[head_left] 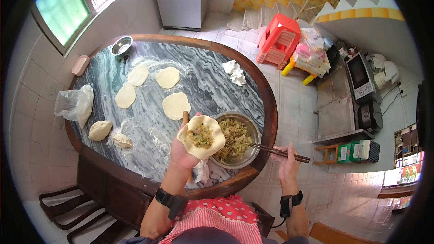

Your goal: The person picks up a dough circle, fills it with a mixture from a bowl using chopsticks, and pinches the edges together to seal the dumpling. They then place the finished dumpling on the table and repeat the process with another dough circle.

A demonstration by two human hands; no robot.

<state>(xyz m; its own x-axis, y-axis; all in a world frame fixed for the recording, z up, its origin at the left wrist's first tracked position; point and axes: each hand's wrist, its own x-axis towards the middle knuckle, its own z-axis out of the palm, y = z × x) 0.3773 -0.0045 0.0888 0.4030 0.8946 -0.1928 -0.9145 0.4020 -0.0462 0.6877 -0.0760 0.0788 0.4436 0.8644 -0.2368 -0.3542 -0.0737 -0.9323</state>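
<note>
Cups a filled wrapper in the open, upturned left hand, with the fingers mostly hidden beneath. Grips a pair of chopsticks in the closed right hand, out past the table's right edge, with the tips reaching back into the filling in the steel bowl. Has that bowl near the table's right edge, just beside the wrapper. Shows a wooden stick partly hidden behind the left hand and wrapper, and crumpled paper by the near edge, between left forearm and bowl. Farther in, four dough rounds laid flat on floury marble. Toward the left edge, two dough lumps and a plastic bag. At the far left, a small metal bowl; near the far right edge, more crumpled tissue.
</note>
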